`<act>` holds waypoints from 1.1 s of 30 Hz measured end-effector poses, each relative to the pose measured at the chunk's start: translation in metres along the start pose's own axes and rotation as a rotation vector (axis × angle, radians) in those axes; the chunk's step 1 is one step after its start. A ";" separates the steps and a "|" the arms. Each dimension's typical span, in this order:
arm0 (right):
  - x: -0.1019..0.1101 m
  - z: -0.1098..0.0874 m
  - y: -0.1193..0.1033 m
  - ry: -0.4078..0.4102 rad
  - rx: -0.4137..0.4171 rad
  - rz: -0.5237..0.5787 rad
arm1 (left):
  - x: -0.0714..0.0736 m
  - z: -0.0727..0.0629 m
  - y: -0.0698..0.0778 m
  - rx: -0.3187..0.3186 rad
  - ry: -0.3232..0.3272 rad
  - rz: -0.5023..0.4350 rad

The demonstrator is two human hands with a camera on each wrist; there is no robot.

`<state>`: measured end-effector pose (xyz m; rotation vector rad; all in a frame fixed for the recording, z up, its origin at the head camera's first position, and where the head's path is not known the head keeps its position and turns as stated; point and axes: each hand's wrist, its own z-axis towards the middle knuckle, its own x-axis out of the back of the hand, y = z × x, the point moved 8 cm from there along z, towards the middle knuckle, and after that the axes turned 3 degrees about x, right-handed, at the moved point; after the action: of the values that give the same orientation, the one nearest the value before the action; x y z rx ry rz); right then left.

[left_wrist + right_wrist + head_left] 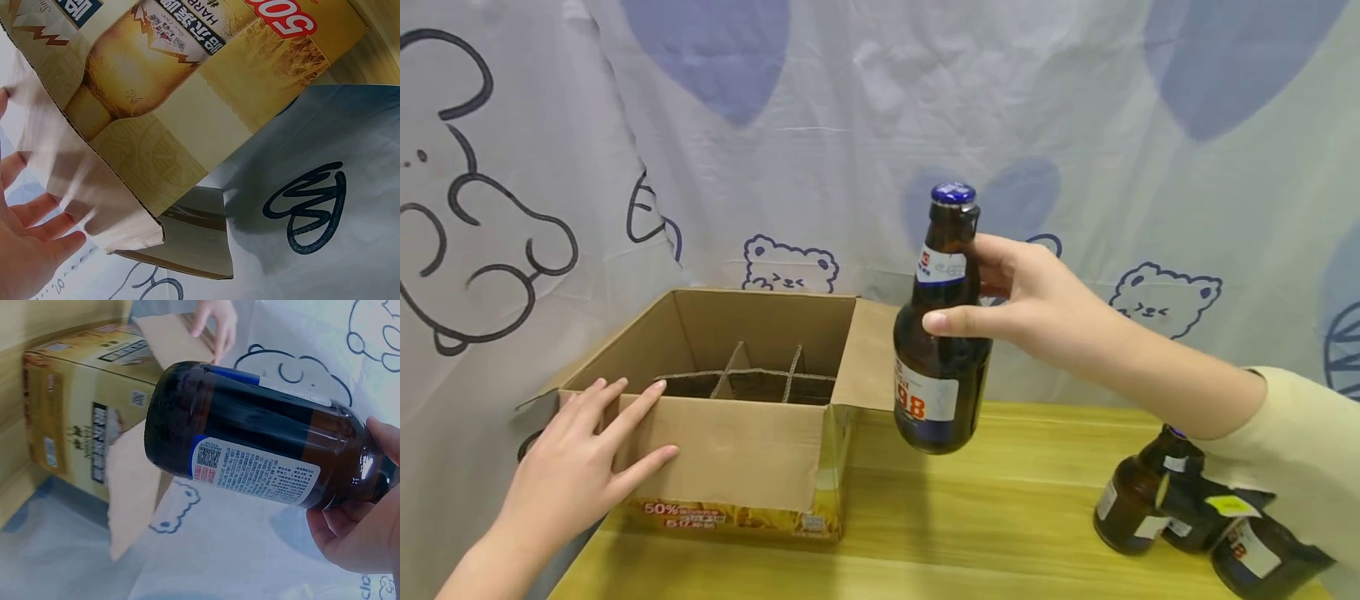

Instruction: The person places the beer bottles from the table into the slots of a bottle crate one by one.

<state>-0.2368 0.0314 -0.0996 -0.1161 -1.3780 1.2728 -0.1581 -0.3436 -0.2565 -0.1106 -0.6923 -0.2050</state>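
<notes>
My right hand [1033,300] grips a brown beer bottle [934,354] by its neck and shoulder, thumb across the front. The bottle hangs upright above the table, to the right of a cardboard box [831,517]; it has a blue cap and a white-and-blue label. In the right wrist view, the back label of the bottle [256,472] faces the camera. My left hand [572,458] rests with spread fingers on the folded-down front flap [730,450] of the box. Inside the open box, cardboard dividers [756,372] form compartments whose lower parts are hidden.
On the right of the wooden table [1000,508] stand another brown bottle [1131,504] and a tilted one [1255,554], with dark objects between them, partly covered by my right sleeve [1292,450]. A side flap [868,358] sticks out rightward from the box. A printed curtain [865,150] hangs behind.
</notes>
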 end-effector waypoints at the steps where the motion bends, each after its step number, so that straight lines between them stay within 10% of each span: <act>1: -0.001 0.004 -0.002 0.001 0.006 0.013 | 0.000 0.000 0.000 0.001 -0.003 -0.002; 20: -0.053 0.080 -0.017 -0.001 0.118 0.296 | -0.001 0.000 -0.003 0.005 0.055 0.006; 33: -0.094 0.116 -0.023 -0.023 0.135 0.279 | -0.004 -0.006 -0.004 0.023 0.062 0.018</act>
<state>-0.2824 -0.1122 -0.1095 -0.2067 -1.3225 1.5998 -0.1582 -0.3483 -0.2632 -0.0881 -0.6312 -0.1828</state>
